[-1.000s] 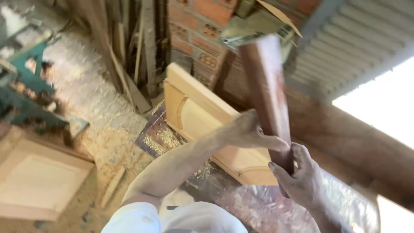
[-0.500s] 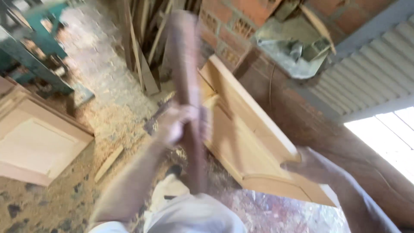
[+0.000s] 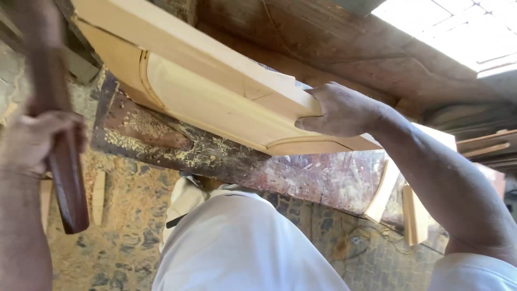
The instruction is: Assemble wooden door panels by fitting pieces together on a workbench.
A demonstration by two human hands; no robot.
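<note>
A pale wooden raised-panel door (image 3: 215,102) stands on edge on a worn, sawdust-strewn bench top (image 3: 301,175), tilted across the upper middle of the view. My right hand (image 3: 339,110) grips its frame rail near the right end. At the far left my left hand (image 3: 40,137) is closed around a dark reddish-brown wooden stick (image 3: 64,178) held upright, apart from the door. Its upper part is blurred.
The floor (image 3: 124,237) below is covered in sawdust, with a small wood offcut (image 3: 98,196) lying on it. Pale wood pieces (image 3: 412,215) lean under the bench at right. My white clothing (image 3: 242,242) fills the lower middle. A dark timber beam (image 3: 344,43) runs overhead.
The view has swung closer to the door. My right hand has taken hold of the door's frame. My left hand has carried the dark stick away to the left.
</note>
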